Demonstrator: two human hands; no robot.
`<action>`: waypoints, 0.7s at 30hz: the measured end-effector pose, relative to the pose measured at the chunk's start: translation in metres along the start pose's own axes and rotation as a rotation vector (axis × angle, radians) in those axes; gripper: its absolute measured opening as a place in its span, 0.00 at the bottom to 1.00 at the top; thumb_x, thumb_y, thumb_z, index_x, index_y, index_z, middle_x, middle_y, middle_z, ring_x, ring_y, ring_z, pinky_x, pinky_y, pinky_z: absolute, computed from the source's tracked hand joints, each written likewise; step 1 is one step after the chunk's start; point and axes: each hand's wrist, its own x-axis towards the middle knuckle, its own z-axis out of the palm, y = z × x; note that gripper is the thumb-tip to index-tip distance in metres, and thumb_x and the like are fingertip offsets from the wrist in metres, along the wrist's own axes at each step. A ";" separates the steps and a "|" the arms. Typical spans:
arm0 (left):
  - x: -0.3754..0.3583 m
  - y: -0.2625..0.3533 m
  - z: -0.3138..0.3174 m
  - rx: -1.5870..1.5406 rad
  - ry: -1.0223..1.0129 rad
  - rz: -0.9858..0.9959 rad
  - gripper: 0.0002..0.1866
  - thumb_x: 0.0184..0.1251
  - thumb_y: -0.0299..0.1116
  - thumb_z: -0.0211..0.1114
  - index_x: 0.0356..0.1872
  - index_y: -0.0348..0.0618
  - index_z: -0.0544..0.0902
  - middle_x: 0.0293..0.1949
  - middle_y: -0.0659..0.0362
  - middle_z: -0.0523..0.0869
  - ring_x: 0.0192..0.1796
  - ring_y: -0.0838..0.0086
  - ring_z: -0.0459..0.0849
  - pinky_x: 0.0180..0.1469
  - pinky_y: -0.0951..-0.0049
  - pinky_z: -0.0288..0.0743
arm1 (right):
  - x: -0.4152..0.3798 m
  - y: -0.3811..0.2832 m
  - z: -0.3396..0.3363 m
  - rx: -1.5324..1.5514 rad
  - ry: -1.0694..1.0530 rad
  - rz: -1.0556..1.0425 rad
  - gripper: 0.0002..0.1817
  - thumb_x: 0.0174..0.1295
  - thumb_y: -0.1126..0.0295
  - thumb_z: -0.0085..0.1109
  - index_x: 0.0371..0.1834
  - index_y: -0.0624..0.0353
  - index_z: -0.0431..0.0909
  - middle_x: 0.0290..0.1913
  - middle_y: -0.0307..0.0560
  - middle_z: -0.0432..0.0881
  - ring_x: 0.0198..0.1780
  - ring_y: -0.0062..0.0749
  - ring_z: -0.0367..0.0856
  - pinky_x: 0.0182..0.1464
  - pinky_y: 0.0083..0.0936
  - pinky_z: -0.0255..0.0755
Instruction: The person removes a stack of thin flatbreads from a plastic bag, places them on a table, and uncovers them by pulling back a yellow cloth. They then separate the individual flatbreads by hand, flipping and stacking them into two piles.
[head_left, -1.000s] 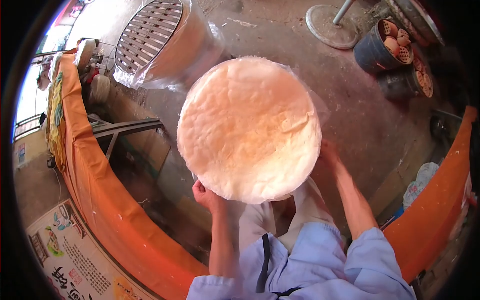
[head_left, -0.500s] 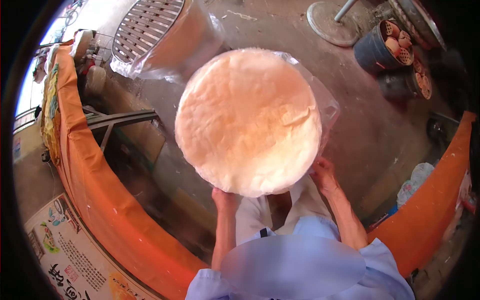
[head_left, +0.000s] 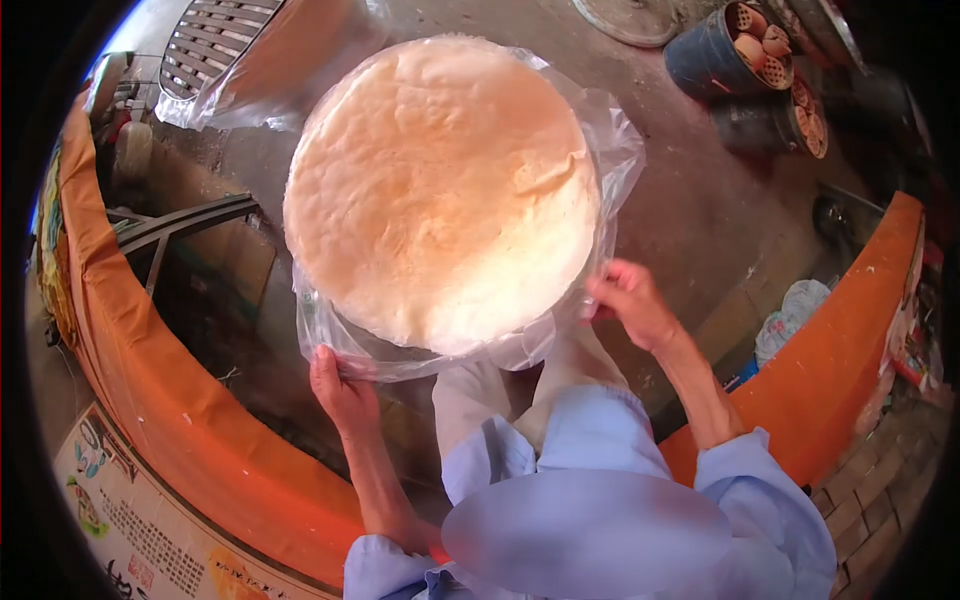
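A large pale round flatbread point(head_left: 440, 190) fills the middle of the head view, its surface bumpy with a crease at the right. Clear plastic bag film point(head_left: 620, 150) spreads out under and around it, with loose folds at the right and along the near edge. My left hand point(head_left: 345, 390) is closed on the film's near left edge, thumb on top. At the near right, my right hand point(head_left: 638, 305) pinches the film just beside the bread. What supports the bread from below is hidden.
A slatted round stand point(head_left: 215, 45) wrapped in plastic is at the upper left. Buckets point(head_left: 700, 65) of perforated briquettes stand at the upper right. Orange-covered counters point(head_left: 190, 400) curve along both sides. A metal frame point(head_left: 185, 225) juts out at the left.
My hands have moved apart, the left outward and the right slightly up. The plastic now shows spread beyond the bread's near edge. The view has shifted, placing the bread farther up and left.
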 end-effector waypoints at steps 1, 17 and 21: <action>0.006 0.001 -0.009 0.048 -0.041 0.027 0.13 0.75 0.39 0.53 0.30 0.47 0.76 0.27 0.66 0.79 0.28 0.83 0.77 0.30 0.80 0.71 | 0.002 -0.001 0.001 -0.156 -0.050 0.044 0.08 0.66 0.68 0.58 0.29 0.57 0.75 0.26 0.38 0.79 0.29 0.22 0.80 0.37 0.22 0.77; 0.199 0.014 0.014 0.287 -0.343 -0.294 0.13 0.71 0.34 0.59 0.47 0.35 0.83 0.39 0.57 0.87 0.35 0.74 0.86 0.37 0.72 0.81 | 0.213 -0.146 -0.015 -0.224 0.034 -0.563 0.17 0.61 0.56 0.64 0.41 0.60 0.82 0.39 0.42 0.86 0.41 0.20 0.78 0.49 0.25 0.71; 0.250 -0.010 -0.021 0.408 -0.312 -0.077 0.10 0.71 0.33 0.61 0.44 0.38 0.84 0.36 0.63 0.86 0.34 0.82 0.83 0.36 0.80 0.78 | 0.220 -0.141 -0.006 -0.346 0.286 -0.558 0.15 0.61 0.57 0.64 0.38 0.59 0.83 0.37 0.40 0.84 0.39 0.19 0.77 0.44 0.23 0.71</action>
